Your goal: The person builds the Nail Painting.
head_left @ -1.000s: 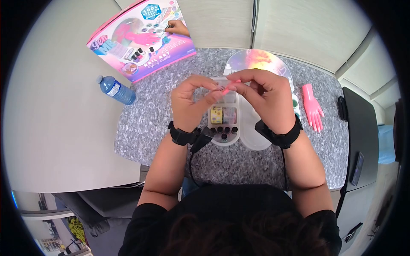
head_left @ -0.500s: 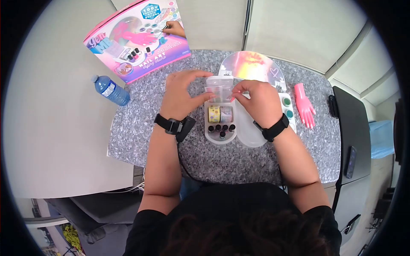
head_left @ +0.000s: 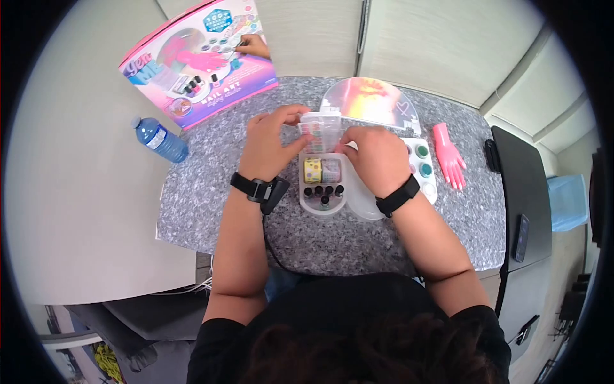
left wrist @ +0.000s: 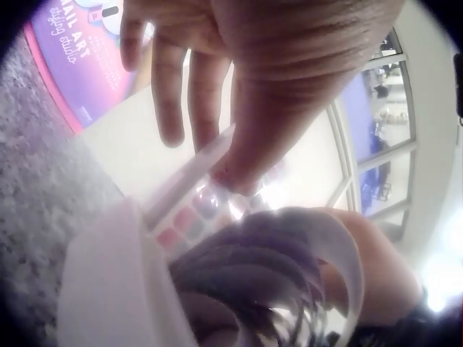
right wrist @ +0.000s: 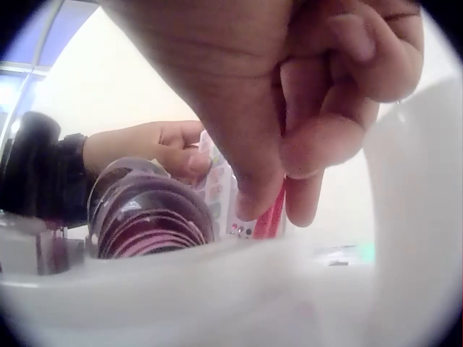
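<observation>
In the head view my left hand (head_left: pixel 272 144) pinches a clear sheet with rows of coloured patches (head_left: pixel 309 136), upright at the back of a white compartment tray (head_left: pixel 311 207). The sheet's patches (left wrist: pixel 189 221) show under the left thumb in the left wrist view. My right hand (head_left: pixel 380 160) is at the tray's back right, its thumb and finger gripping a thin pink-red piece (right wrist: pixel 270 217) beside the sheet (right wrist: pixel 221 191). The tray holds a yellow roll (head_left: pixel 313 171), a pale roll (head_left: pixel 330 171) and several black-capped bottles (head_left: pixel 325 200).
A pink model hand (head_left: pixel 449 159) and a white tray of round pots (head_left: pixel 423 170) lie at the right. An iridescent panel (head_left: pixel 371 102) stands behind. The printed box (head_left: pixel 201 61) and water bottle (head_left: pixel 161 139) are at the left.
The hands have come apart from where they met around the pink piece. My left hand now holds the patterned sheet; my right has lowered towards the tray with the pink piece.
</observation>
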